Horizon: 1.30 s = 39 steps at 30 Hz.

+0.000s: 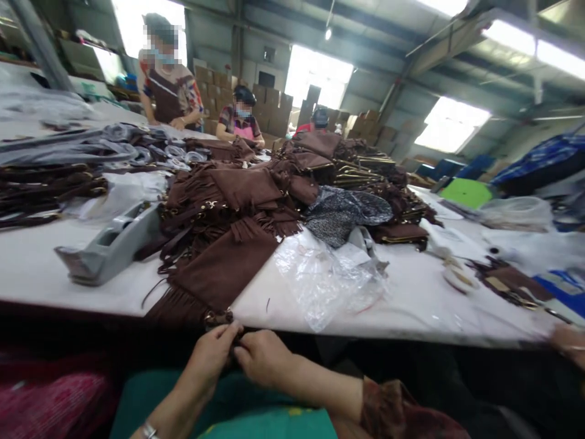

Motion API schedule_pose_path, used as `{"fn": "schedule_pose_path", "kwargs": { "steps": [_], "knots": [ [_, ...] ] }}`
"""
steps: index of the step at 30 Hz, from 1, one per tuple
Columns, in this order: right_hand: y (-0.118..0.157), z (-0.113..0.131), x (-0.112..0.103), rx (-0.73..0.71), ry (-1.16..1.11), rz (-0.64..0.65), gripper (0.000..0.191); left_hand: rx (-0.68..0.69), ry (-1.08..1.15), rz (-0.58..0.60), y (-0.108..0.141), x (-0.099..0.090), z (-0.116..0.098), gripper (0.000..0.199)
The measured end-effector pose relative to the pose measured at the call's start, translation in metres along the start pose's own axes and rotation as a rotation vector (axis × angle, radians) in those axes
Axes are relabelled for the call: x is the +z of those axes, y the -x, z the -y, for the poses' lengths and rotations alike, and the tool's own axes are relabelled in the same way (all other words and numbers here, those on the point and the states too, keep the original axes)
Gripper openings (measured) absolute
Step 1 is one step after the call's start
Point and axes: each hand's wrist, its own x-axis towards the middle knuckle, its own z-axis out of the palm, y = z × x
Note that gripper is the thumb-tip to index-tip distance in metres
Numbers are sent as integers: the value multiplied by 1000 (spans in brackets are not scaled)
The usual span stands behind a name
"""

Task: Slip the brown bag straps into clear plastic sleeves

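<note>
My left hand point(214, 349) and my right hand point(262, 356) meet at the table's front edge, fingers pinched together. Between them is a small dark piece, partly hidden by the fingers, close to the metal ring at the corner of a brown fringed bag point(228, 262). That bag lies flat at the front of a large heap of brown bags point(247, 186). Crumpled clear plastic point(320, 277) lies to its right, and a black plastic bag point(342, 213) rests against the heap.
A grey tape dispenser point(107, 244) stands on the white table point(41, 262) at left. Grey and brown straps point(68, 152) pile behind it. Several people are across the table. Another person's hand point(567, 341) is at the right edge, near a brown item point(514, 283).
</note>
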Motion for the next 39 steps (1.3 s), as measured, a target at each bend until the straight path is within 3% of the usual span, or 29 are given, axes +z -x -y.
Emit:
{"fn": "schedule_pose_path", "kwargs": {
  "steps": [3, 7, 10, 16, 18, 23, 28, 34, 39],
  "knots": [
    [13, 1, -15, -161, 285, 3, 17, 10, -64, -7, -7, -4, 4, 58],
    [32, -14, -47, -164, 255, -90, 15, 57, -155, 22, -17, -11, 10, 57],
    [47, -38, -83, -45, 160, -295, 21, 35, -138, 52, -20, -12, 11, 58],
    [86, -95, -159, 391, -125, -908, 31, -7, -98, 55, -14, -7, 4, 62],
    [95, -107, -172, 443, -192, -994, 34, -13, -89, 48, -13, -6, 0, 62],
    [92, -110, -172, 501, -446, -962, 37, -14, -70, 52, -13, -4, -4, 60],
    [72, -97, -159, 629, -788, -768, 34, -13, -83, 29, -9, -4, -6, 60],
    [50, -90, -161, 532, -701, -801, 33, -3, -94, 41, -9, -7, -3, 59],
    [38, -96, -172, 569, -848, -681, 32, -2, -97, 60, -10, -9, -1, 59]
  ]
}}
